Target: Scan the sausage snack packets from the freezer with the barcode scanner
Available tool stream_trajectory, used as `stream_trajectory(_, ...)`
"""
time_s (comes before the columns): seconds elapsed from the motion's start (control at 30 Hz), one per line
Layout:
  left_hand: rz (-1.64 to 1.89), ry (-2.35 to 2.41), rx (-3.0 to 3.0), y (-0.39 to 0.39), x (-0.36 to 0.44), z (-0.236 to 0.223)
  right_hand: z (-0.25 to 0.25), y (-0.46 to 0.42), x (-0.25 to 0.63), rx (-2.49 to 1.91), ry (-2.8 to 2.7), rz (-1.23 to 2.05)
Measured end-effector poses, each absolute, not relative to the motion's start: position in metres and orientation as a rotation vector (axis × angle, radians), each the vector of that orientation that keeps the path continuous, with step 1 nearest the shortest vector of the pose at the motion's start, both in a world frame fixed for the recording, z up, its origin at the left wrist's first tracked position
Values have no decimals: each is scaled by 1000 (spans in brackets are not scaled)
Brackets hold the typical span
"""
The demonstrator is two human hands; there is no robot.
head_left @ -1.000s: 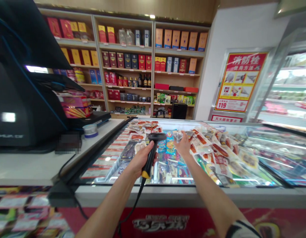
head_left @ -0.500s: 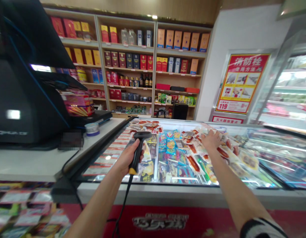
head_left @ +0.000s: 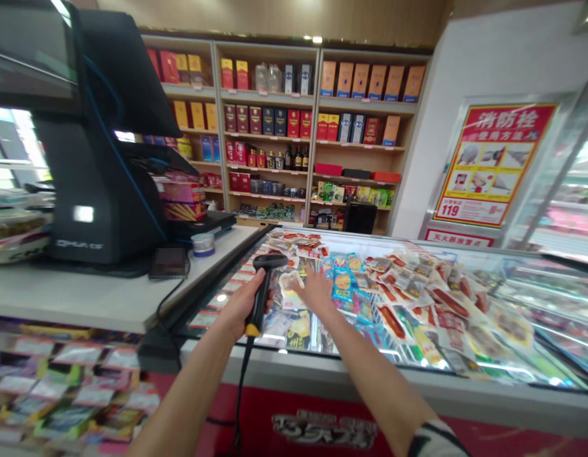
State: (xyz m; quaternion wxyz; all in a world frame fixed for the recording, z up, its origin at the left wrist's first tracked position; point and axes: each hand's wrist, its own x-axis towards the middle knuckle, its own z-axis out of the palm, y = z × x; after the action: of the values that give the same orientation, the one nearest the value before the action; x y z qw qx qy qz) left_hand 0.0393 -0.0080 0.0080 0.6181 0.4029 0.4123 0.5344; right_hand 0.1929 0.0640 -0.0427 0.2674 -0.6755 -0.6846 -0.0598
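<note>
My left hand point(head_left: 240, 310) is wrapped round the handle of a black barcode scanner point(head_left: 261, 295), with its head up and its cable hanging down. To the right of the scanner, my right hand point(head_left: 317, 291) reaches over the glass top of a chest freezer with its fingers apart. A pale packet point(head_left: 291, 293) lies by its thumb; whether they touch I cannot tell. Vacuum-packed sausages and other packets are heaped in a large pile point(head_left: 418, 285) on the glass at the right. A smaller pile of packets point(head_left: 298, 242) sits at the freezer's far left corner.
On the left, a counter point(head_left: 108, 298) bears a black checkout terminal point(head_left: 103, 184) and a roll of tape point(head_left: 203, 245). Blue ice-cream packets point(head_left: 342, 282) show through the freezer glass. Shelves of boxes point(head_left: 275, 120) line the back wall. Snack racks point(head_left: 70, 381) stand below the counter.
My right hand went right to the large pile, then came back left beside the scanner. The scanner shifted left in my left hand. The view has turned left.
</note>
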Motion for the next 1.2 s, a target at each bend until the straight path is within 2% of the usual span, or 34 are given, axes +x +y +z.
stream_trajectory(0.2,1253,939,954,-13,41,10,-54,79,164,-1880,-1912,-9)
stream_trajectory(0.47,1152,815,967,-16,62,13,-57,80,236,-1702,-1706,-320)
stream_trajectory(0.73,941,709,1020,-21,89,19,-61,79,256,-1718,-1566,-336)
stream_trajectory(1.2,990,726,997,-13,93,21,-51,79,276,-1769,-1508,-378)
